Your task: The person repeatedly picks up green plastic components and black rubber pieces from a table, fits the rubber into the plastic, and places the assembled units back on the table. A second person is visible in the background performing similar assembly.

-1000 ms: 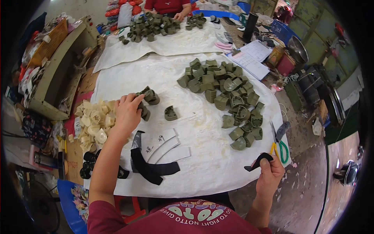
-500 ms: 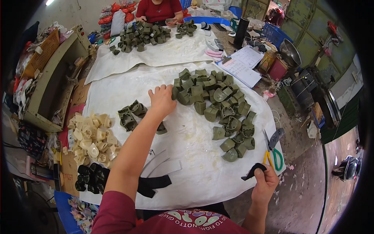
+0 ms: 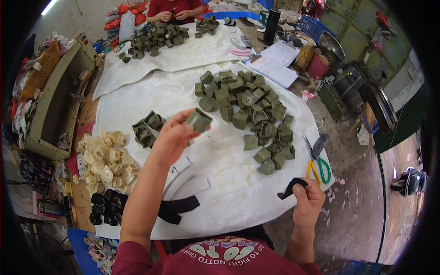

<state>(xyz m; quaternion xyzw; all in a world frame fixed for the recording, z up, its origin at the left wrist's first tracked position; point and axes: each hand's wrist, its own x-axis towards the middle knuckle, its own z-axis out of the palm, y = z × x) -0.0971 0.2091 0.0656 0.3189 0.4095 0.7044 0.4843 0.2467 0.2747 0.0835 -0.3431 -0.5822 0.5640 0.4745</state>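
Note:
Above the middle of the white-covered table (image 3: pixel 220 183), my left hand (image 3: pixel 173 137) grips an olive-green molded heel piece (image 3: pixel 199 120). A large pile of the same olive pieces (image 3: pixel 243 98) lies to its right, and a small group of them (image 3: pixel 143 134) stands beside my left wrist. At the right front edge my right hand (image 3: pixel 308 199) pinches a small black fabric strip (image 3: pixel 293 187), which curls over the fingertips. More black strips (image 3: pixel 181 205) lie under and beside my left forearm, next to a curved clear plastic strip (image 3: pixel 185 181).
Scissors (image 3: pixel 315 160) with yellow and green handles lie near the right edge. Cream pieces (image 3: pixel 107 158) and shiny black pieces (image 3: pixel 107 206) are heaped at left. Papers (image 3: pixel 275 66) lie at the far right. Across the table a person (image 3: pixel 174 11) handles something small beside another olive pile (image 3: pixel 158 39).
My left hand has come back from the large pile toward me, now with an olive heel piece in it. My right hand still pinches the black strip. The view has shifted slightly.

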